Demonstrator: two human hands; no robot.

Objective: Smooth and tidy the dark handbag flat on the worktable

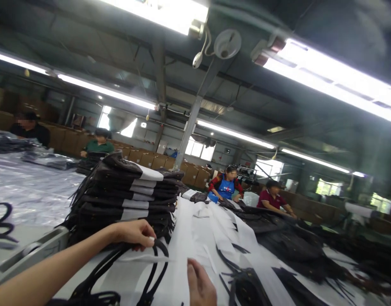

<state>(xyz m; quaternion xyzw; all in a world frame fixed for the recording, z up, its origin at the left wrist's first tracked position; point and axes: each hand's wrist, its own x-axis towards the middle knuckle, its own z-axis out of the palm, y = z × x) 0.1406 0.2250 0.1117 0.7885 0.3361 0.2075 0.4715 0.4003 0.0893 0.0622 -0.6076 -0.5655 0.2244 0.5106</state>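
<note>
My left hand (136, 234) is closed, thumb and fingers together, beside the dark looped straps (162, 263) near the front of the stack; a small pale bit shows at its fingertips, too small to name. My right hand (200, 282) is at the bottom centre over white sheets (179, 250), its fingers close together and partly cut off by the frame edge; what it holds, if anything, is hidden. A tall stack of folded dark items (96, 208) with pale bands (134, 214) rises behind my left hand. More dark strapped pieces (249, 287) lie at right of my right hand.
Dark items (287, 238) are heaped along the right side. Clear plastic film (32, 187) covers the left surface, and a grey metal-like bar (32, 250) lies at the lower left. Several people work farther back, one in a blue apron (225, 189). Cardboard boxes (147, 159) line the background.
</note>
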